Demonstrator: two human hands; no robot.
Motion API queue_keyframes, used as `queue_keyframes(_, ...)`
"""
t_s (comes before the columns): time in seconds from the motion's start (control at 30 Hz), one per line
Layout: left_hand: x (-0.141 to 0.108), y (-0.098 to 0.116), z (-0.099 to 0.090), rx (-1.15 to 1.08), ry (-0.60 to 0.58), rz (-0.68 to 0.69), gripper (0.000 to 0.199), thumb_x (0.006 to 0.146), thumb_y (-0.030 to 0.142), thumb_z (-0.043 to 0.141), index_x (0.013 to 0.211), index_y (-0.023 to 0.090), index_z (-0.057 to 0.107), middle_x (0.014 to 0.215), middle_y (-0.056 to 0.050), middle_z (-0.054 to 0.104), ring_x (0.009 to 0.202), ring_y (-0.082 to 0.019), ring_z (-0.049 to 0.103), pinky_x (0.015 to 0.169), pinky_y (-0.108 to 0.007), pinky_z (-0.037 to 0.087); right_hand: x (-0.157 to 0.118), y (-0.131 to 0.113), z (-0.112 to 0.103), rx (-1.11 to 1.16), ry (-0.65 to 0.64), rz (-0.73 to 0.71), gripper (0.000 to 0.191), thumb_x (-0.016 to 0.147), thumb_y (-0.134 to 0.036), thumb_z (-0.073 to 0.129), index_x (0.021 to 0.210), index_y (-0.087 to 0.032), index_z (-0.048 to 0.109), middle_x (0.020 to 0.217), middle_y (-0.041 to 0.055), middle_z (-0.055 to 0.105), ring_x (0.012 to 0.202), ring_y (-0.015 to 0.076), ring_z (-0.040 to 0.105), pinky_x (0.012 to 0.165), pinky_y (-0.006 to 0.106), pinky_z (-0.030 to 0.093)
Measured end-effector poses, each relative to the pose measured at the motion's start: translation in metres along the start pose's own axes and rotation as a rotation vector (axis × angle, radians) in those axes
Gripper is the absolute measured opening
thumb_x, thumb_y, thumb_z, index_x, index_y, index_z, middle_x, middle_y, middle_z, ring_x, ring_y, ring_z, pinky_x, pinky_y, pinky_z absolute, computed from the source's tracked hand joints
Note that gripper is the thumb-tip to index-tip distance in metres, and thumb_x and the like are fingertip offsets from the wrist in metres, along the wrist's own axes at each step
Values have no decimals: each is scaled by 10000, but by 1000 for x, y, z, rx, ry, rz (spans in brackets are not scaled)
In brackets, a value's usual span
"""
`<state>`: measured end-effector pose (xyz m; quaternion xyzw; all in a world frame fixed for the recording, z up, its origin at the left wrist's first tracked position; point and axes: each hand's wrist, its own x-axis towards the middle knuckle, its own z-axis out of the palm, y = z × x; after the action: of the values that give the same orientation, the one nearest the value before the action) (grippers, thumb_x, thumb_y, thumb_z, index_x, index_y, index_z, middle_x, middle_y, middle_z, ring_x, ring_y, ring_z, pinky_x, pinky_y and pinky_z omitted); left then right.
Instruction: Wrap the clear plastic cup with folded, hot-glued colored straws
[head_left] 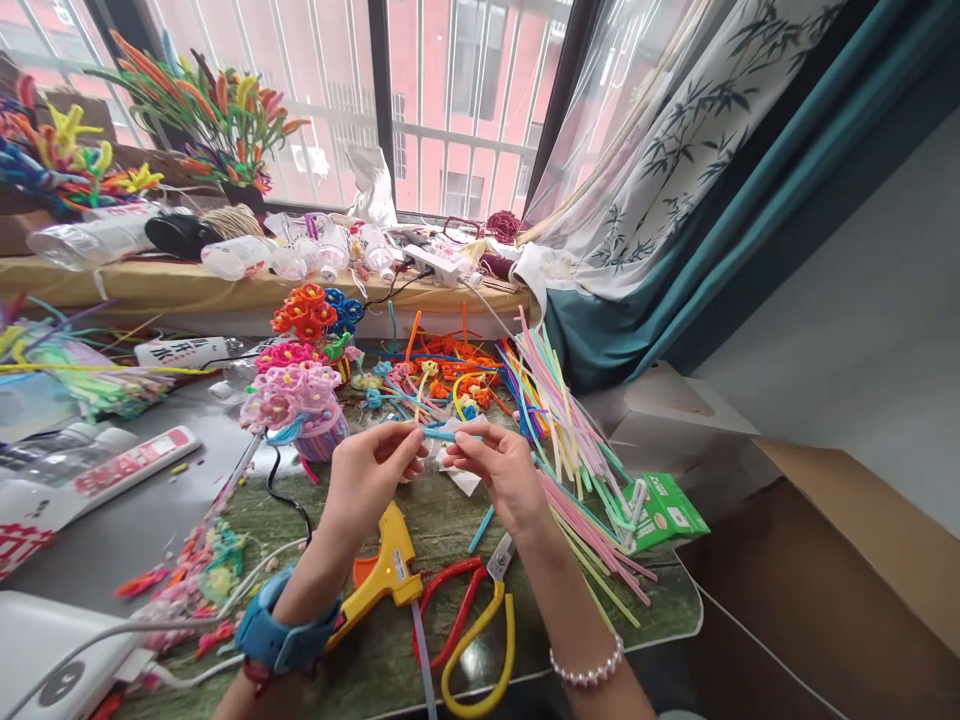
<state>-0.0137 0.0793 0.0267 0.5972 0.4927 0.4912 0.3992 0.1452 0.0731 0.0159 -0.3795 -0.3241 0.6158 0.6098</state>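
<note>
Head camera view: a person's two bare hands meet above a cluttered table (442,535). The left hand (377,465) and right hand (504,475) each pinch a short blue stem (438,435) between thumb and fingers, holding it level in midair near the middle of the scene. Below the left hand lies a yellow glue gun (391,568); to its right are scissors (500,562) with red and yellow handles. Beyond the left hand stands a pot of pink fuzzy flowers (292,390). Loose pastel stems (566,410) spread right of the right hand, beside a green packet (667,510).
</note>
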Motion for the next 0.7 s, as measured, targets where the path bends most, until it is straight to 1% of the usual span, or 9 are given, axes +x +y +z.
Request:
queue_keyframes(0.07, 14, 0, -4, 47, -46, -33, 279, 777, 415, 661, 742, 139, 685, 628, -38, 697, 488, -140, 618, 459, -222, 495, 17, -2, -2, -134, -90, -2, 351, 556, -376, 877, 750, -117, 742, 596, 31, 722, 507, 137, 688, 540, 220, 571)
queue_keyframes(0.13, 23, -2, -7, 116, -96, -12, 276, 786, 414, 633, 727, 147, 674, 613, -26, 681, 458, -129, 588, 443, -219, 468, 32, -2, -4, -273, -176, -17, 384, 554, -430, 863, 742, -115, 751, 547, 24, 701, 460, 136, 655, 480, 226, 545)
queue_keyframes(0.2, 28, -5, -9, 178, -122, 40, 282, 799, 421, 605, 714, 160, 667, 607, -19, 673, 463, -130, 579, 457, -223, 468, 43, 1, -4, -398, -266, -50, 405, 584, -489, 827, 724, -116, 756, 483, 0, 658, 390, 110, 590, 407, 200, 481)
queue_keyframes(0.27, 29, -9, -10, 231, -110, 83, 293, 815, 428, 573, 706, 171, 661, 599, -13, 670, 469, -133, 581, 467, -224, 466, 50, 4, -3, -507, -321, -108, 412, 640, -528, 778, 706, -122, 759, 437, -23, 608, 350, 86, 521, 364, 175, 404)
queue_keyframes(0.37, 28, -14, -11, 285, -76, 128, 293, 843, 414, 532, 732, 178, 665, 609, -12, 689, 464, -130, 588, 472, -220, 455, 52, 9, -1, -622, -315, -232, 379, 728, -523, 714, 707, -149, 768, 447, -34, 587, 362, 76, 467, 379, 179, 357)
queue_keyframes(0.5, 24, -21, -17, 347, -39, 171, 279, 844, 413, 566, 770, 179, 699, 628, -12, 715, 499, -125, 598, 490, -202, 447, 45, 12, -3, -752, -285, -377, 276, 810, -415, 664, 714, -181, 776, 544, -13, 656, 449, 98, 504, 460, 201, 365)
queue_keyframes(0.6, 22, -25, -19, 311, -46, 149, 275, 830, 418, 600, 798, 169, 713, 654, -15, 724, 506, -130, 614, 501, -208, 456, 41, 12, -6, -826, -278, -430, 235, 832, -358, 649, 723, -197, 781, 582, -6, 686, 502, 120, 540, 519, 219, 377)
queue_keyframes(0.7, 21, -26, -17, 287, -85, 132, 272, 825, 409, 613, 808, 160, 721, 640, -16, 717, 503, -138, 625, 530, -225, 480, 39, 14, -8, -839, -274, -456, 219, 840, -365, 656, 753, -213, 786, 645, 1, 722, 563, 142, 589, 582, 233, 404)
